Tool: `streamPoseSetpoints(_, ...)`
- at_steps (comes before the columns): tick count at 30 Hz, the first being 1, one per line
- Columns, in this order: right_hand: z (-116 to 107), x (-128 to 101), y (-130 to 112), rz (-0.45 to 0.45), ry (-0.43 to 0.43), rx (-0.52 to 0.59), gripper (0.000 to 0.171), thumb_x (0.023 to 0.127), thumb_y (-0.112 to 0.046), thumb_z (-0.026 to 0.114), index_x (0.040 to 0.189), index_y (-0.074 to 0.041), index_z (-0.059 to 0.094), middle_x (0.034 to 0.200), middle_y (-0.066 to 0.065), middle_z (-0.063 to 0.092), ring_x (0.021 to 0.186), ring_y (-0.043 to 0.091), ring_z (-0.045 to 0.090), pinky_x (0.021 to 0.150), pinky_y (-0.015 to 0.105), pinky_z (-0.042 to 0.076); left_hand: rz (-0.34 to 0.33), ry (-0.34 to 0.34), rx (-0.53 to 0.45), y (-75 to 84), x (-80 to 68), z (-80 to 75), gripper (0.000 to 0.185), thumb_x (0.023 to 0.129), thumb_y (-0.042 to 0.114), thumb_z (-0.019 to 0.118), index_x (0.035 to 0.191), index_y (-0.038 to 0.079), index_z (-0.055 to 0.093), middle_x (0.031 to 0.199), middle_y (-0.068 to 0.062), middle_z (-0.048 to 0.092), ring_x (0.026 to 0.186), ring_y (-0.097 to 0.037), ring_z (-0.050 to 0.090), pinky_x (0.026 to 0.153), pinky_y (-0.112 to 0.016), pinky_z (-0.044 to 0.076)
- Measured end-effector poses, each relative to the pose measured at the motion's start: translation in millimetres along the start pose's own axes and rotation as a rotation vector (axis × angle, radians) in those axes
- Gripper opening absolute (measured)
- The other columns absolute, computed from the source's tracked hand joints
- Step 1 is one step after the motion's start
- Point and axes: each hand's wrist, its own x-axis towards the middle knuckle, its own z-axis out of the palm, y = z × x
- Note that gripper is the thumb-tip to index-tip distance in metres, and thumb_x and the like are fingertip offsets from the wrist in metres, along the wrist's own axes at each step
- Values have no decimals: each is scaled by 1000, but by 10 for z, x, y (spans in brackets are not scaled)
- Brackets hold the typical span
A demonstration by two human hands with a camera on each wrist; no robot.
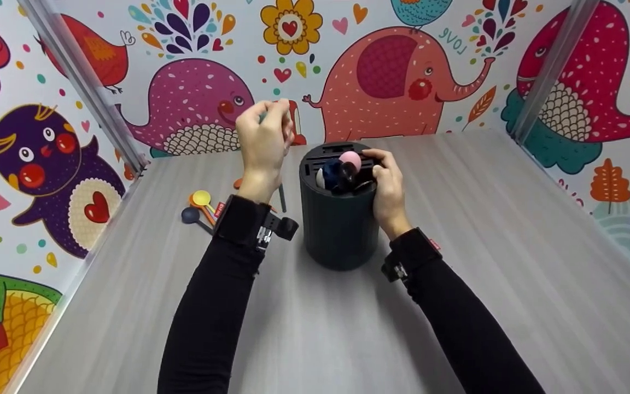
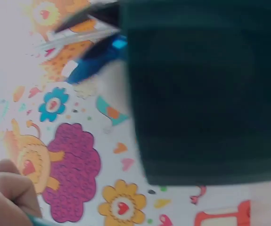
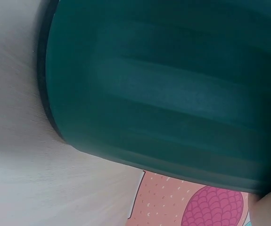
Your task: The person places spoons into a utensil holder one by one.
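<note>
My left hand (image 1: 264, 134) is raised to the left of a dark green, round utensil holder (image 1: 339, 230), higher than its rim. Its fingers are curled together around a slim teal thing (image 2: 40, 221), mostly hidden by the hand, so its kind cannot be told. My right hand (image 1: 390, 189) grips the holder's right side at the rim. Upright in the slotted top stand several utensils, among them one with a pink rounded head (image 1: 350, 160) and one with a dark blue head (image 1: 332, 174). The right wrist view shows the holder's smooth side close up.
On the table (image 1: 304, 328), left of the holder, lie a yellow measuring spoon (image 1: 201, 197), a dark blue-grey spoon (image 1: 189, 215) and an orange one. A dark thin stick (image 1: 282, 198) shows beside my left wrist. Printed wall panels (image 1: 287, 71) enclose the back and sides.
</note>
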Motion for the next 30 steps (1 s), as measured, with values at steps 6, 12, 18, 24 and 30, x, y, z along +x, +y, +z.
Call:
streamPoseSetpoints(6, 15, -4, 5, 11, -12, 33, 43, 89, -10, 38, 121, 5, 62, 121, 17, 62, 107, 20, 56, 96, 30, 41, 35, 15, -118, 215, -1, 67, 35, 103, 7, 52, 69, 11, 48, 55, 1, 44, 43, -10, 34, 40, -21, 23)
streamPoseSetpoints(12, -2, 3, 22, 7, -10, 34, 43, 90, -10, 38, 122, 6, 62, 122, 18, 62, 108, 20, 56, 97, 30, 40, 94, 2, -226, 360, 12, 164, 35, 103, 7, 50, 68, 11, 46, 56, -1, 43, 44, -10, 32, 41, -21, 21)
streamPoseSetpoints(18, -20, 7, 16, 5, -4, 26, 43, 90, -10, 38, 121, 5, 62, 121, 17, 62, 108, 20, 56, 97, 30, 40, 121, -42, -325, 406, 5, 276, 35, 104, 6, 46, 69, 9, 45, 56, -1, 42, 44, -10, 32, 40, -21, 21)
streamPoseSetpoints(24, -14, -1, 23, 6, 1, 28, 43, 89, -11, 38, 121, 5, 63, 121, 15, 62, 108, 20, 57, 97, 31, 40, 145, -77, -373, 339, 5, 358, 34, 104, 5, 46, 70, 9, 45, 56, -1, 42, 43, -11, 32, 40, -22, 20)
streamPoseSetpoints(30, -7, 0, 23, 0, 4, 34, 43, 89, -12, 38, 120, 4, 63, 120, 15, 63, 109, 20, 57, 97, 31, 41, 179, -106, -417, 207, 11, 382, 34, 103, 5, 45, 69, 7, 45, 55, -3, 39, 42, -13, 31, 40, -23, 20)
